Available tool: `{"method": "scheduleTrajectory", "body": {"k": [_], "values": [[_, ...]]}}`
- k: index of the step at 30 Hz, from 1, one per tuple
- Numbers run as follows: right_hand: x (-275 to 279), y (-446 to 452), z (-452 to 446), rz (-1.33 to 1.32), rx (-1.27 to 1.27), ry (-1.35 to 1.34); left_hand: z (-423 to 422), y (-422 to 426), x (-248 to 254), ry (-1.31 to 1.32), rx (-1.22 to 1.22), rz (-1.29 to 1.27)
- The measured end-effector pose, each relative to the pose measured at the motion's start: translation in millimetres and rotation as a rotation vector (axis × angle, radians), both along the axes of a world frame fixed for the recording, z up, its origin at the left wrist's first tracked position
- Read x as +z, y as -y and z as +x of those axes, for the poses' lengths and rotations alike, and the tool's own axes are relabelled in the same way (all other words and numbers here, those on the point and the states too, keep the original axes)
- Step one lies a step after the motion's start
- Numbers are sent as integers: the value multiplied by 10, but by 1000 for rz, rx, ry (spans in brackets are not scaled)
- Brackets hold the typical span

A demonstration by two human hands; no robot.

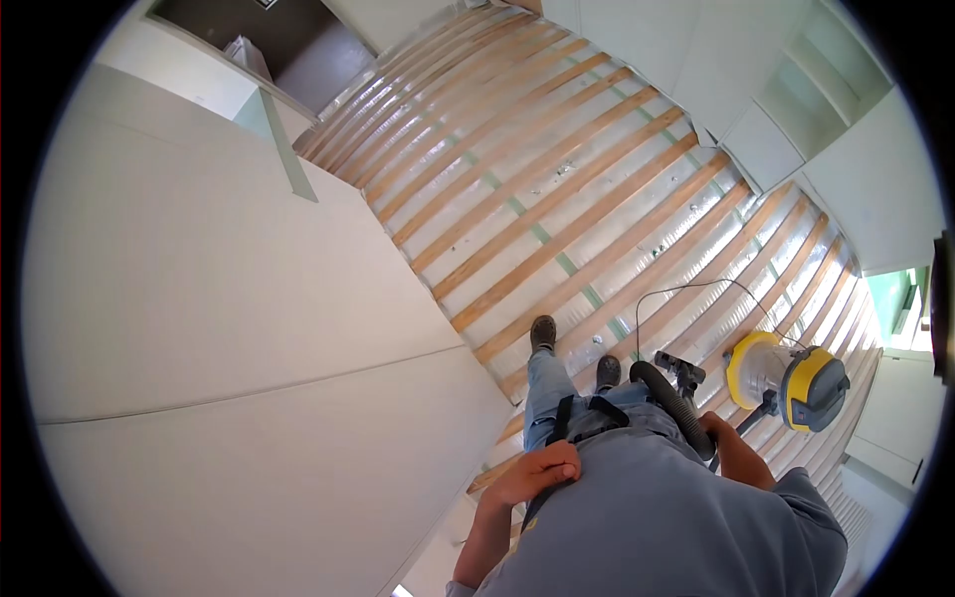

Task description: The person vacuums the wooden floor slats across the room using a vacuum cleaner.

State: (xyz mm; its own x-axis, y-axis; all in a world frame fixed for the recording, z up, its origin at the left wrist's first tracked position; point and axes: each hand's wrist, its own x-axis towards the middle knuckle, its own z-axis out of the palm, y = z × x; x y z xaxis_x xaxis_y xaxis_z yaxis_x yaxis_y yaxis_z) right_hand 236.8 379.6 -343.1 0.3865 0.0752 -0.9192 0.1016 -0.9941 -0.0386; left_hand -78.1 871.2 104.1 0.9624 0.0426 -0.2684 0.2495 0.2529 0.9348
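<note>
My left hand (540,472) is closed at my waist, its fingers curled over a black strap (561,418) that runs down my side. At my right hip, my right hand (712,426) is wrapped against the ribbed black vacuum hose (671,403); the hose and my body partly hide its fingers. A black floor nozzle (680,369) shows just beyond the hose. To the right stands the vacuum cleaner (814,389), with a clear drum and yellow and black parts. A thin dark cord (686,288) loops from it over the floor.
Wooden battens (557,239) run in rows over silvery sheeting, crossed by green strips. A large pale panel surface (249,298) fills the left side. White cabinets (736,60) with open shelves line the upper right. A dark doorway (308,50) lies at the far left.
</note>
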Motion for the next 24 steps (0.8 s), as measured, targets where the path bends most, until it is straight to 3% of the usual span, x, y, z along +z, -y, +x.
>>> {"method": "scheduleTrajectory", "body": {"k": [1, 5, 7, 10, 13, 15, 17, 19, 23, 24], "values": [[170, -75, -58, -19, -18, -1, 94, -199, -15, 69, -28, -25], [661, -880, -175, -38, -74, -15, 584, -799, 34, 232, -27, 286], [834, -1315, -191, -30, -75, -19, 686, -1134, 47, 229, -75, 205], [1051, -1773, -390, -9, -118, -14, 820, -1623, -58, 97, -398, 191], [1217, -2072, -702, 11, -238, -15, 866, -2000, -104, 142, -614, -90], [1319, -2189, -819, 14, -325, -17, 1013, -2067, -125, 25, -433, -129], [1387, -2237, -961, 4, -400, -36, 1312, -2019, 0, -75, -534, -116], [1438, -2192, -1103, -8, -483, -59, 1550, -1946, -38, 62, -622, -49], [1409, -1961, -1327, -24, -619, -132, 1857, -2145, -179, 22, -871, -35], [1410, -1871, -1371, -30, -654, -152, 1932, -2175, -175, -81, -890, -87]]}}
